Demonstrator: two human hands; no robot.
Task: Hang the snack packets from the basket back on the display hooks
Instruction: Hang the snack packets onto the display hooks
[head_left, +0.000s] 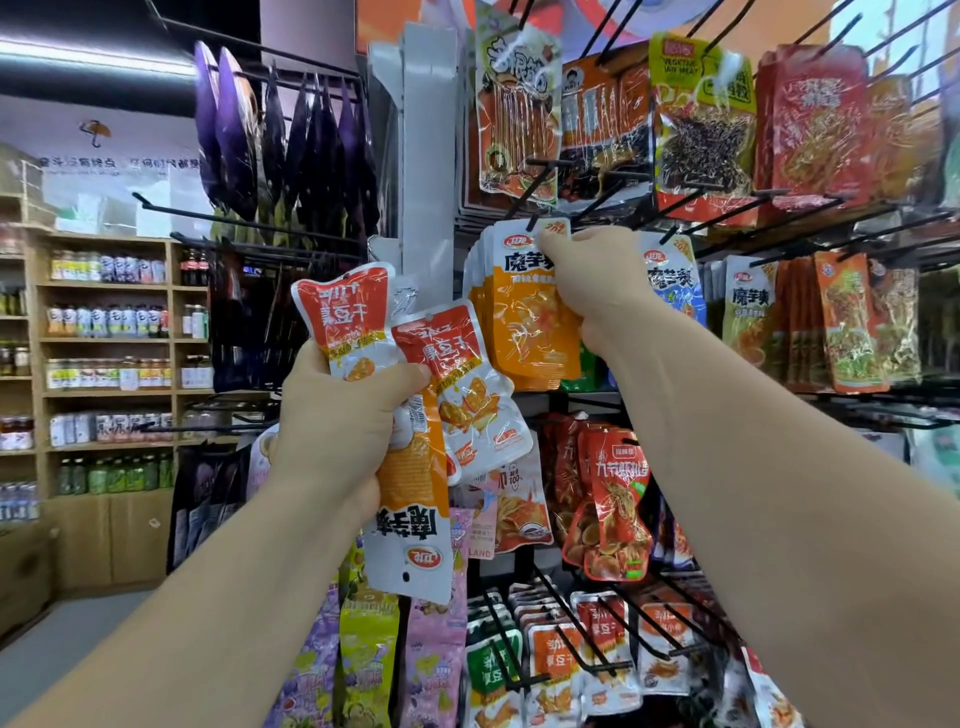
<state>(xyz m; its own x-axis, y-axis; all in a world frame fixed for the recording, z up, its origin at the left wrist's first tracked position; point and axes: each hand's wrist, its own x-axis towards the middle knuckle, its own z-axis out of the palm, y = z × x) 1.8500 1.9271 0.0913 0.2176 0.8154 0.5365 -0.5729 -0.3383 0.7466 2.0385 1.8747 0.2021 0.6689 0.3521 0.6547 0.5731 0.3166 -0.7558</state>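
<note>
While the person is standing close against the black wire display rack (779, 228), the head view is showing both bare arms reaching up toward it. The left hand (337, 421) is gripping a bunch of foil snack packets (415, 395), its fingers curling tight round their middles. Two red-and-white packets (343, 317) are fanning upward out of the fist with their print upside down. An upside-down orange-and-white packet (413, 519) is dangling below it, hang hole at the low end.

The right hand (587, 291) is raised higher and further right, and its curled fingers are pinching the top right corner of an orange-and-white foil packet with a white top (524, 322). That packet is sitting at the front of a row of matching ones, its top edge right at the tip of a black metal hook (538, 210); whether the hook is passing through its hole I cannot tell.

Just beside the right hand, blue-and-white packets (670, 291) are hanging on the neighbouring hook. Dark purple packets (234, 130) are hanging on the upper left side of the rack, and wooden shelves (31, 338) of bottles (104, 319) are standing well apart on the left.
</note>
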